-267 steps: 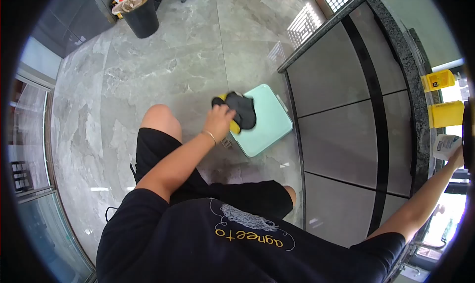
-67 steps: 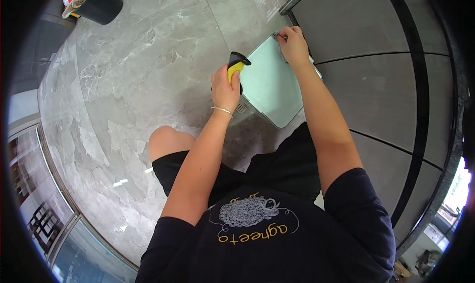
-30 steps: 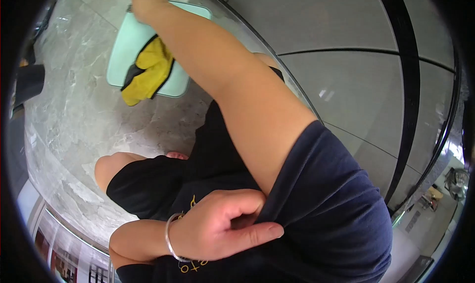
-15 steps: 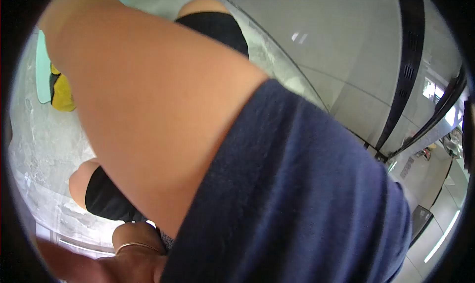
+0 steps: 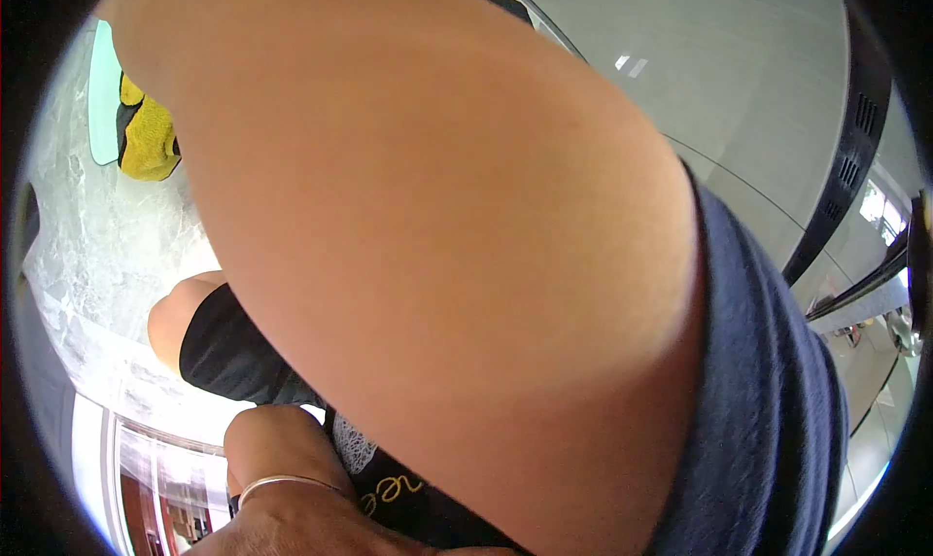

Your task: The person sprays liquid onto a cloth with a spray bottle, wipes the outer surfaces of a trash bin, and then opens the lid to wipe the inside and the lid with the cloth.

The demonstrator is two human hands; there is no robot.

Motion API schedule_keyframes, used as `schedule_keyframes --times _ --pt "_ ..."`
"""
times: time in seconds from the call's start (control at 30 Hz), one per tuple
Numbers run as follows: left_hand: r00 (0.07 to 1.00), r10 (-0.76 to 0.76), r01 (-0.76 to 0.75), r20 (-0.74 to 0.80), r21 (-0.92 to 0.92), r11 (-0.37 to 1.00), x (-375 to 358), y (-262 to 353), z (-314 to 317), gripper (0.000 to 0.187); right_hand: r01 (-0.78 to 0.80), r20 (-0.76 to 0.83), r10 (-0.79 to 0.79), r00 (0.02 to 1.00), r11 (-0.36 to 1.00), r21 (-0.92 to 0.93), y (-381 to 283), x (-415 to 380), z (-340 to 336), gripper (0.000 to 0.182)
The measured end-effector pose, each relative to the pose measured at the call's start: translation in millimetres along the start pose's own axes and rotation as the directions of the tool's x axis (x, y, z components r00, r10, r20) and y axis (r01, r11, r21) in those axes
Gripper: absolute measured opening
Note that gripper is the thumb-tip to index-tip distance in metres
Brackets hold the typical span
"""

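Observation:
A bare arm (image 5: pixel 428 216), which looks like my right arm, crosses close in front of the camera from a navy sleeve (image 5: pixel 768 381) on the right. It runs up to the top left, where its hand is out of view. At the bottom edge lies my left hand (image 5: pixel 321 532), a thin bangle (image 5: pixel 282 480) at its wrist. Its fingers are hidden, so what it may hold cannot be seen. Beside it shows a black garment (image 5: pixel 389 473) with yellow lettering. A yellow and black cloth (image 5: pixel 151 138) lies on the floor beyond the raised arm.
A bent knee (image 5: pixel 175 323) sticks out of black shorts (image 5: pixel 233 357). Next to the cloth stands a pale green object (image 5: pixel 104 99). Grey marbled flooring (image 5: pixel 78 225) spreads at left. Glossy grey panels (image 5: pixel 719 60) with a dark vented strip (image 5: pixel 855 138) are at upper right.
The raised arm fills more of the view, and the navy sleeve has shifted right. My left hand shows more sharply, and the yellow lettering has come into sight.

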State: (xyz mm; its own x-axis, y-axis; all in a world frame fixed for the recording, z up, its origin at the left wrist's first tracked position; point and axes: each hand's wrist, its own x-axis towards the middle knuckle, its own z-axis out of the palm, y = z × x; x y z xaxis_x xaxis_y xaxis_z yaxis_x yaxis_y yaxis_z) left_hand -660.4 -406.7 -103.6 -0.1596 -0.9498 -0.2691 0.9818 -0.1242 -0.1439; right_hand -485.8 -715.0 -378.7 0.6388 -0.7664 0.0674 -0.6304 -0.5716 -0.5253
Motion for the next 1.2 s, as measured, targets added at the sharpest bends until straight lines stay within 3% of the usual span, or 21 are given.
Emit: schedule_keyframes --times 0.67,0.83,0.9,0.93,1.0,1.13,1.2 --pt "0.997 0.044 -0.04 0.058 -0.074 0.996 5 2 -10 0.096 0.044 -0.008 -0.044 0.999 0.999 -0.002 -4 -6 5 0.025" --pt "0.99 0.057 -0.043 0.132 -0.11 0.993 11 2 -19 0.102 0.094 -0.071 -0.095 0.993 0.995 -0.015 -17 12 12 0.024" --pt "0.984 0.036 -0.006 0.174 -0.167 0.986 21 6 -28 0.104 0.116 -0.104 -0.117 0.988 0.993 -0.015 -19 12 16 0.024" --pt "0.984 0.02 0.011 0.179 -0.168 0.986 23 7 -31 0.105 0.094 -0.061 -0.089 0.994 0.992 0.081 -20 -4 -4 0.024" --pt "0.988 -0.037 0.058 0.153 -0.14 0.988 20 14 -37 0.105 0.067 -0.015 -0.066 0.998 0.993 0.098 -25 -15 -24 0.025" --pt "0.972 -0.154 0.167 0.177 -0.061 0.984 12 27 -46 0.101 0.034 0.064 -0.036 0.997 0.999 0.04 -33 -25 -43 0.03" --pt "0.969 -0.19 0.209 0.156 -0.115 0.971 10 31 -46 0.101 0.045 0.052 -0.047 0.998 0.998 0.039 -29 -26 -35 0.029"
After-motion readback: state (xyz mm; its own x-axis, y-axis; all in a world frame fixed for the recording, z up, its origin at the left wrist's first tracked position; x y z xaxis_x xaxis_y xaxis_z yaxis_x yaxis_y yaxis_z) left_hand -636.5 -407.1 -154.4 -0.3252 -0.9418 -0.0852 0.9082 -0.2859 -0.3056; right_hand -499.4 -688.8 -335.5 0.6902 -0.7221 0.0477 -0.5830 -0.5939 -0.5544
